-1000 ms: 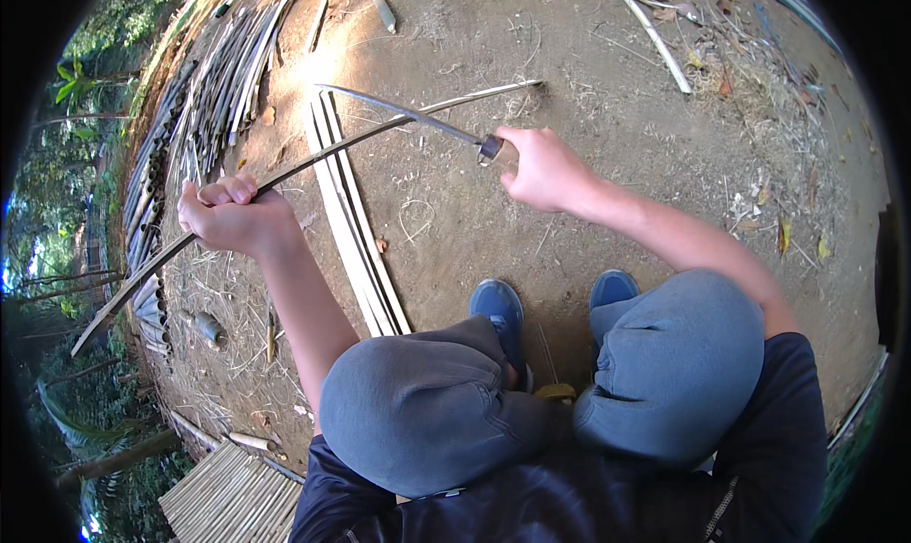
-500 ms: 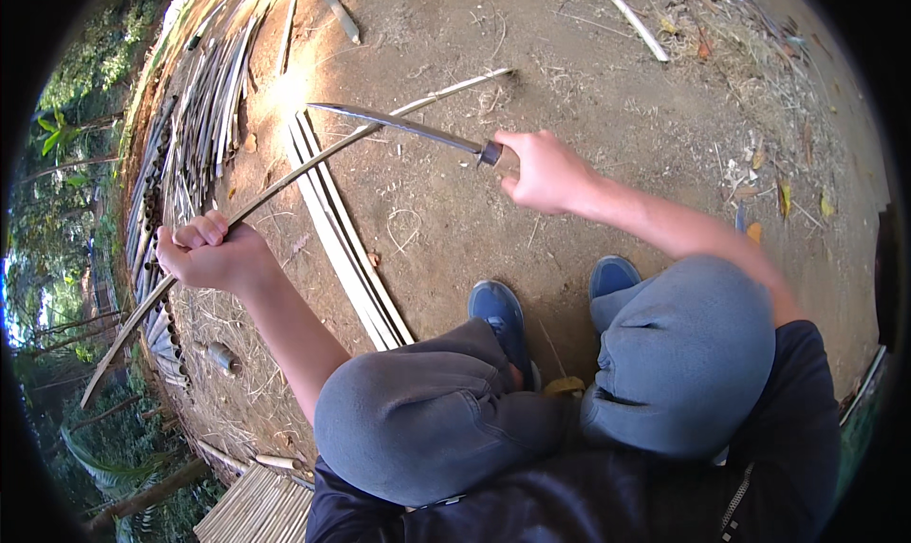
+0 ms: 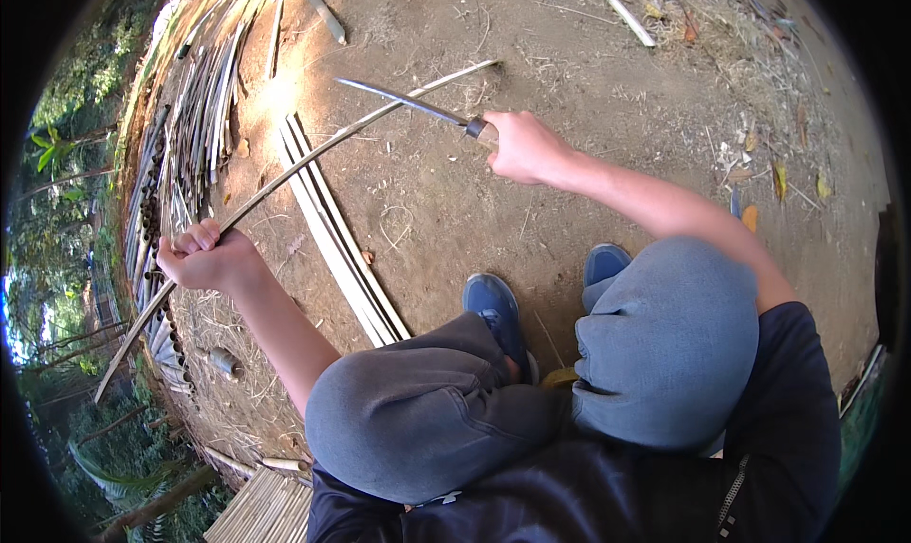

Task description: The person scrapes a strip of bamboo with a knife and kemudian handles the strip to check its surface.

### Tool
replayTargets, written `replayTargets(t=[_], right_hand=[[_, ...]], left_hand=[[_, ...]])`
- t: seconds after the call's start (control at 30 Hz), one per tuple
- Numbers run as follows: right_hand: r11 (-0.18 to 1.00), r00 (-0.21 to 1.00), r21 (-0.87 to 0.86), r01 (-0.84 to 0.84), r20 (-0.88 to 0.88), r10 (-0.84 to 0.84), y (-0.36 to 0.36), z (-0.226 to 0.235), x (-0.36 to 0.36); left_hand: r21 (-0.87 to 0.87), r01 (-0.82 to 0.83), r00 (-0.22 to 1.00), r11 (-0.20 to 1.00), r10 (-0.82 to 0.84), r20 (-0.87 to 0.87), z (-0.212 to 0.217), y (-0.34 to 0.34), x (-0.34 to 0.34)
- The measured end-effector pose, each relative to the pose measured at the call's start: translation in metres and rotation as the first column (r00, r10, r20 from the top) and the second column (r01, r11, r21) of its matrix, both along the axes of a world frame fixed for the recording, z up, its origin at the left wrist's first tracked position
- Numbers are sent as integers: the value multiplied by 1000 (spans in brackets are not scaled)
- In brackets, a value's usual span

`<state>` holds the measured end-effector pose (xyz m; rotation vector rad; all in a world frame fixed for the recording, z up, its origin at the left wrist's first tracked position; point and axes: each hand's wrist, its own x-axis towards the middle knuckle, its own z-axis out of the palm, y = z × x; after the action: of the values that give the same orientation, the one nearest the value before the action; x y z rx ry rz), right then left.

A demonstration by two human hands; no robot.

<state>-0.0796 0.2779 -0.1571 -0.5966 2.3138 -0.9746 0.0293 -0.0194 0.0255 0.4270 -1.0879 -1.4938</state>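
Observation:
My left hand (image 3: 207, 257) is closed round a long, thin bamboo strip (image 3: 313, 156), which slants from the lower left up to the right in front of me. In my right hand (image 3: 531, 148) is the handle of a large knife (image 3: 418, 106), its long blade pointing left and narrowing to a tip. The blade crosses the strip toward its far end; I cannot tell whether they touch. My right fingers wrap the wooden handle and hide most of it. Under the strip, several pale split bamboo lengths (image 3: 334, 235) lie on the ground.
A large pile of bamboo strips (image 3: 204, 111) lies at the left, beside greenery. A loose bamboo piece (image 3: 619, 10) rests at the far right, near dry leaves and straw. A short cut tube (image 3: 224, 362) lies below my left hand. A slatted mat (image 3: 261, 510) is at the lower left.
My right hand and the knife have shifted slightly up and left, and the blade now crosses the strip farther along toward its far end. My left hand keeps its hold on the strip.

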Motion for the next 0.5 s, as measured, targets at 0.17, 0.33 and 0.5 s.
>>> replayTargets(t=[0.17, 0.33, 0.5], right_hand=[[995, 998, 89, 55, -3, -55, 12, -19, -20], [996, 996, 84, -21, -87, 28, 11, -30, -9], [980, 997, 193, 48, -72, -34, 5, -29, -29]], left_hand=[[3, 67, 998, 998, -67, -11, -5, -1, -3], [-25, 33, 999, 999, -33, 16, -1, -2, 2], [-31, 43, 999, 999, -43, -27, -3, 1, -6]])
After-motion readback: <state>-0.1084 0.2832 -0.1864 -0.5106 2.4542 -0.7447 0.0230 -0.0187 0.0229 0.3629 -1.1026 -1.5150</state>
